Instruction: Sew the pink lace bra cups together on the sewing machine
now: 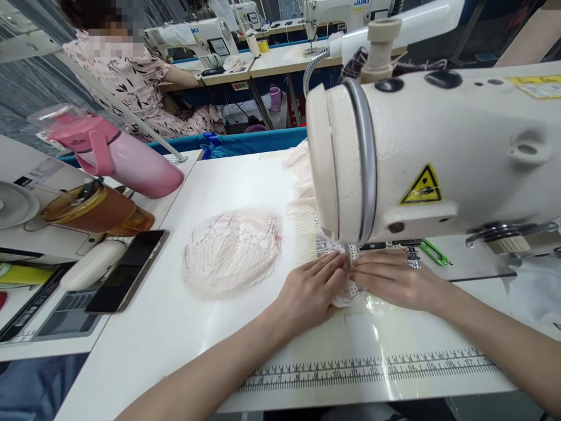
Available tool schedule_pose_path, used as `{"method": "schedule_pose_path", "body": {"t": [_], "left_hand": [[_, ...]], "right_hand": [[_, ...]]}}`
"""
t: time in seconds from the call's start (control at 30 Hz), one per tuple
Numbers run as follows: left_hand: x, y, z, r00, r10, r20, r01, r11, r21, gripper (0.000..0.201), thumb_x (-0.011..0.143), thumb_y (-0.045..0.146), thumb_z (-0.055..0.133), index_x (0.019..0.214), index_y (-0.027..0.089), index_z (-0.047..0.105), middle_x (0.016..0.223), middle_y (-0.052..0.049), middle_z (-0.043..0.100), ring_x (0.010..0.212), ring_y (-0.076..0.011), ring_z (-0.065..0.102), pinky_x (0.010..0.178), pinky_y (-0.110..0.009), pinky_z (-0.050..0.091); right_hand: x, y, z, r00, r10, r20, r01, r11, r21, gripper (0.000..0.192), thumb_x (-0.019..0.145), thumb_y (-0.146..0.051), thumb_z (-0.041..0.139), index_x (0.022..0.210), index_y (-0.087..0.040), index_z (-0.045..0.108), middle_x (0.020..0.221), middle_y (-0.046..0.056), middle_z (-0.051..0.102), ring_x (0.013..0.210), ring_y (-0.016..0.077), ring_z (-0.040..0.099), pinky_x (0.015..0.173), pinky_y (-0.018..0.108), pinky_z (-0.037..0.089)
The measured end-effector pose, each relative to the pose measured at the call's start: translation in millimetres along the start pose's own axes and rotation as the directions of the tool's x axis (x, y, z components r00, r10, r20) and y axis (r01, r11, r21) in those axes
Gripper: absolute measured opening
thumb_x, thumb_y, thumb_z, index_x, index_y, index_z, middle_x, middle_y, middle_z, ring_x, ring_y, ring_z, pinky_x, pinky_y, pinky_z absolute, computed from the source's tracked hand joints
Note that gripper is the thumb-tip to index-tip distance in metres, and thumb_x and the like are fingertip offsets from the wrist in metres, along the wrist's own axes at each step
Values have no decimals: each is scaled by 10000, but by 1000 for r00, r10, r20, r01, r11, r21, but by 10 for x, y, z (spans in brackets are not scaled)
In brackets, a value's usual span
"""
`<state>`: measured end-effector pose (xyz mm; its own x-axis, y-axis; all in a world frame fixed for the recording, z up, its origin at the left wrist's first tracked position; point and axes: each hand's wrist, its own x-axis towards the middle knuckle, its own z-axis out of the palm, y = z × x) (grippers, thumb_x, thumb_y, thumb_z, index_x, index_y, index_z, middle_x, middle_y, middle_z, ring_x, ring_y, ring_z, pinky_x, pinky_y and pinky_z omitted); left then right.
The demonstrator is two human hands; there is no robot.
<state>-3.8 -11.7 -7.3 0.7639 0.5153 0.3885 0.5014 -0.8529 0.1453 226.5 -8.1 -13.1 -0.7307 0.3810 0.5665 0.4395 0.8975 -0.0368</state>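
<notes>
My left hand (313, 289) and my right hand (390, 278) lie flat on the table, fingertips meeting on a strip of white lace (346, 295) under the head of the cream sewing machine (438, 152). Both hands press the lace down near the needle area, which the machine head hides. The lace runs back behind the machine (302, 199). A stack of pale pink lace pieces (232, 251) lies to the left of my left hand.
A black phone (129, 269), an amber bottle (96, 210) and a pink bottle (127, 158) lie at the left. Green snips (433, 252) rest under the machine. A printed ruler (372, 369) runs along the front edge. Another person sits at a far table (131, 76).
</notes>
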Motion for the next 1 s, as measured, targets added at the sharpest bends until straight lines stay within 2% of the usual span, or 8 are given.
{"method": "schedule_pose_path", "body": {"t": [0.13,0.4,0.7,1.0], "left_hand": [[-5,-42,-29,1000,-23,-13,23,1000,11,229,894,291,506,1022,117,581,1213,-150,646,1164,-229,603,979,-365,528],[8,-86,-5,998,-60,-27,61,996,60,251,842,211,475,1054,111,564,1197,-164,650,1154,-245,609,969,-380,535],[23,-77,5,995,-96,-17,97,988,124,293,705,84,468,983,121,549,1209,-178,637,1163,-258,603,954,-370,542],[46,-58,8,993,-121,-15,121,980,158,250,807,108,441,1023,116,567,1217,-163,636,1163,-257,602,959,-370,539]], "right_hand": [[-3,-49,58,998,14,56,-11,999,-52,317,856,-59,576,1159,-152,587,1091,23,705,1070,180,632,937,346,556],[59,-104,108,997,71,24,-68,994,-84,255,889,-63,526,1099,-171,623,1068,10,718,1073,158,633,942,319,548],[13,-56,137,991,105,79,-100,993,-62,294,896,-75,498,1104,-207,657,1077,36,713,1067,166,630,906,300,543],[-3,-9,118,983,122,141,-114,992,-60,311,883,-26,467,1107,-173,625,1140,62,685,1107,172,613,939,307,522]]}}
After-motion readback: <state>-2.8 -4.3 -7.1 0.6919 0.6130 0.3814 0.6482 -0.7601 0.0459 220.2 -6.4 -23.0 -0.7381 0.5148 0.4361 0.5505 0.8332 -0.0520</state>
